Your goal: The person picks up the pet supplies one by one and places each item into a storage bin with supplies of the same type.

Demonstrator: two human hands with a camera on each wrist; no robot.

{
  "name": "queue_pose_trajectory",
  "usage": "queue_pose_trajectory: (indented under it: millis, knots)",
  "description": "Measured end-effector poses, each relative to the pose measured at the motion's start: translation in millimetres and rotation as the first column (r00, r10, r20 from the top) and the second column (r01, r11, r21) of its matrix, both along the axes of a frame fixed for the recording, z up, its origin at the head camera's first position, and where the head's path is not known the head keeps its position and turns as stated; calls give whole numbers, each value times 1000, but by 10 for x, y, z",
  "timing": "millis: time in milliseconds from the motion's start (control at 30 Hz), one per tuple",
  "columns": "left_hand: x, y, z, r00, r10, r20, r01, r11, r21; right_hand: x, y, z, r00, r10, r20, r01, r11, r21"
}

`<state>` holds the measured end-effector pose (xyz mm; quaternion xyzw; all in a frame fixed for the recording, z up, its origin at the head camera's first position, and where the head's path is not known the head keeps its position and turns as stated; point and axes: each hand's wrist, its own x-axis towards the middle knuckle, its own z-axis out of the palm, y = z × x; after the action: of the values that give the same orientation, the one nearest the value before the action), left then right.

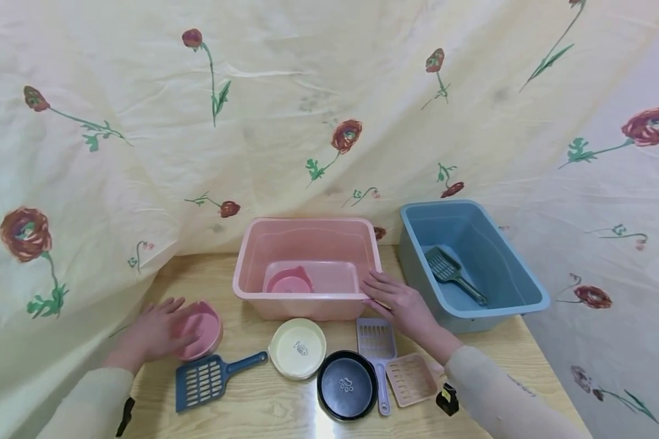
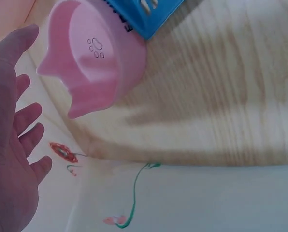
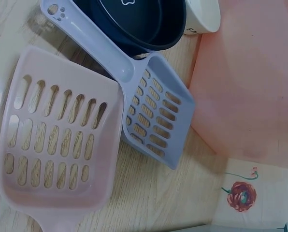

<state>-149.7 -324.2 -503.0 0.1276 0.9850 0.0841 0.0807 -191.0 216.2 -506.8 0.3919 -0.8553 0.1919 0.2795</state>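
Note:
My left hand [image 1: 156,329] reaches over the far edge of a pink cat-eared bowl [image 1: 202,332] at the left of the table, its fingers spread and relaxed. In the left wrist view the same bowl [image 2: 93,58], paw print inside, lies beside the fingers with a gap between. Nothing is held there. My right hand [image 1: 398,302] lies with nearly straight fingers at the front right corner of the pink bin [image 1: 307,308], fingertips right at its rim. Another pink bowl [image 1: 291,281] sits inside that bin. In the right wrist view the hand is out of sight.
A blue bin [image 1: 518,308] holding a dark green litter scoop [image 1: 445,268] stands on the right. Along the front lie a blue scoop [image 1: 200,383], cream bowl [image 1: 298,347], black bowl [image 1: 347,385], lavender scoop [image 1: 381,360] and pale pink scoop [image 1: 413,379]. Flowered cloth hangs behind.

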Motion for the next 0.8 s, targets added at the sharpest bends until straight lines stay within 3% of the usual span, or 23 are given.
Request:
queue_pose_trajectory:
  millis: [367, 567, 800]
  knots:
    - [-309, -36, 61, 999, -11, 39, 12, 1000, -29, 28, -43, -35, 1000, -9, 9, 9, 1000, -14]
    - [-403, -59, 85, 999, 4, 43, -4, 1000, 0, 28, -53, -44, 1000, -11, 3, 11, 1000, -22]
    - [-497, -36, 29, 998, 0, 57, 1, 1000, -8, 51, -47, -31, 999, -37, 9, 38, 999, -25]
